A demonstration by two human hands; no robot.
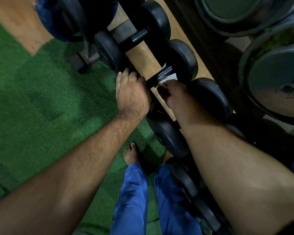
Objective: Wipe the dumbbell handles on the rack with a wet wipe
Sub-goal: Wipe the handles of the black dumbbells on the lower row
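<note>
Your left hand [132, 92] curls over the near head of a black rubber dumbbell [182, 60]; your right hand [174, 97] pinches a white wet wipe [168, 78] against its glossy black handle [159, 76] on the wooden rack rail [143, 56]. Neighbouring black dumbbells [153, 22] crowd both sides closely. Green turf flooring [41, 99] lies open on your left.

Green artificial turf [41, 99] taken as landmark, covering floor on left side of view. Bare wooden floor patch [19, 22] bordering turf at its upper-left edge. Blue kettlebell [58, 22] at turf's top edge, partly blurred. Black ribbed rubber foot pad [77, 62] resting on turf near its upper middle. Bare foot [131, 155] planted on turf at its lower right. Blue trousers [134, 197] directly below foot, over turf's bottom-right corner.
</note>
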